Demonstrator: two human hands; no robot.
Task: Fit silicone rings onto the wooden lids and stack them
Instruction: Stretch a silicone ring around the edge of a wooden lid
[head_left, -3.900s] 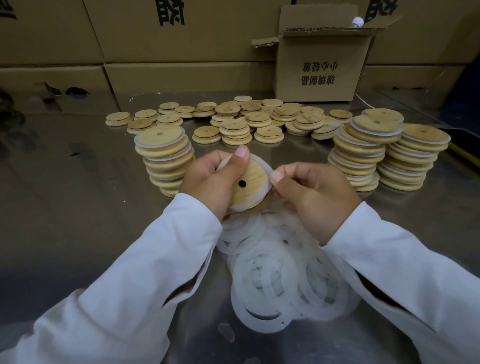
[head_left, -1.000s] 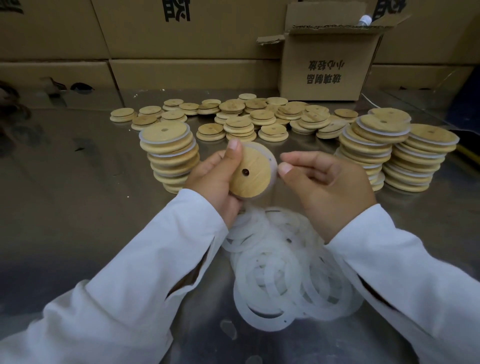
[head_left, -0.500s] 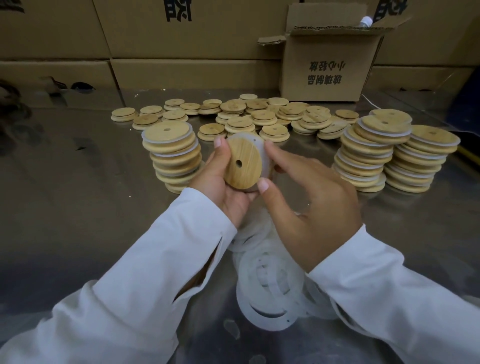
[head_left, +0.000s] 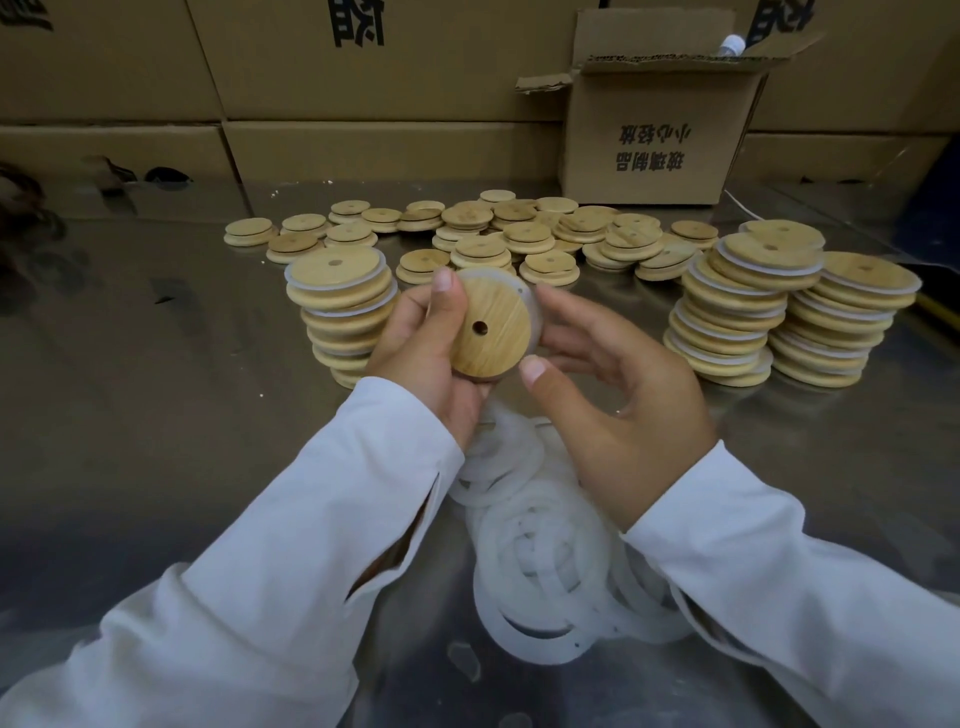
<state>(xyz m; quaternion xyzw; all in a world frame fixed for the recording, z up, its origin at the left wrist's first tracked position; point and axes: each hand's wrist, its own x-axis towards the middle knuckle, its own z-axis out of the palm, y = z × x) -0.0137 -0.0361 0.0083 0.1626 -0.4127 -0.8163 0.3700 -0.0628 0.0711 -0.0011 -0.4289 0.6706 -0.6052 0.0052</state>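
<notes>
I hold a round wooden lid (head_left: 491, 332) with a small centre hole upright above the table. A white silicone ring (head_left: 531, 306) sits around its far rim. My left hand (head_left: 421, 353) grips the lid's left edge, thumb on top. My right hand (head_left: 618, 395) holds the lid's right edge, fingers behind it and the thumb tip at the lower rim. A heap of loose white silicone rings (head_left: 545, 561) lies on the table under my wrists. A stack of ringed lids (head_left: 340, 306) stands just left of my hands, and two more stacks (head_left: 748, 306) stand to the right.
Several bare wooden lids (head_left: 519, 234) lie spread across the metal table (head_left: 156, 415) behind my hands. An open cardboard box (head_left: 660, 140) stands at the back right, in front of a wall of stacked cartons (head_left: 363, 78).
My right hand has gone from pinching the ring at the lid's right edge to cupping the lid with fingers behind it. The lid has risen slightly and turned.
</notes>
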